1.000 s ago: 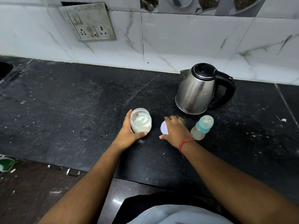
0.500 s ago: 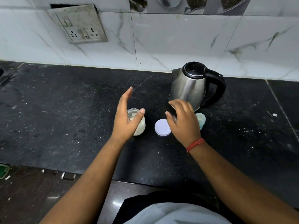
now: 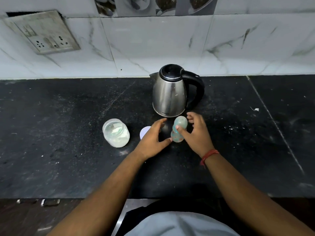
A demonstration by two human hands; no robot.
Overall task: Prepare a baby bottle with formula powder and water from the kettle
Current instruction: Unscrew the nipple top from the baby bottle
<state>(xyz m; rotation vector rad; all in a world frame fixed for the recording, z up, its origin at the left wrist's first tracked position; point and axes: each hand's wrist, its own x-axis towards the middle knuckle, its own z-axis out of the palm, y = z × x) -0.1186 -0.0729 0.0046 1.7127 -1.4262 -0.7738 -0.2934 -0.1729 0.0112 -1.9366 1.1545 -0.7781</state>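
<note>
A small teal baby bottle (image 3: 181,122) with its cap on stands tilted on the black counter, just in front of the steel kettle (image 3: 168,92). My right hand (image 3: 196,135) holds the bottle, thumb on its front and fingers behind it. My left hand (image 3: 151,140) is spread beside the bottle on the left, its thumb tip touching the bottle's lower part. An open glass jar of white formula powder (image 3: 116,133) stands to the left. Its white lid (image 3: 144,131) lies flat, partly hidden behind my left hand.
The kettle has a black lid and its handle points right. A switch and socket plate (image 3: 44,33) sits on the tiled wall at the upper left. The black counter (image 3: 51,116) has white specks, and its front edge runs just before my body.
My left hand let go of the powder jar and moved right to the bottle. My right hand left the lid on the counter and took hold of the bottle.
</note>
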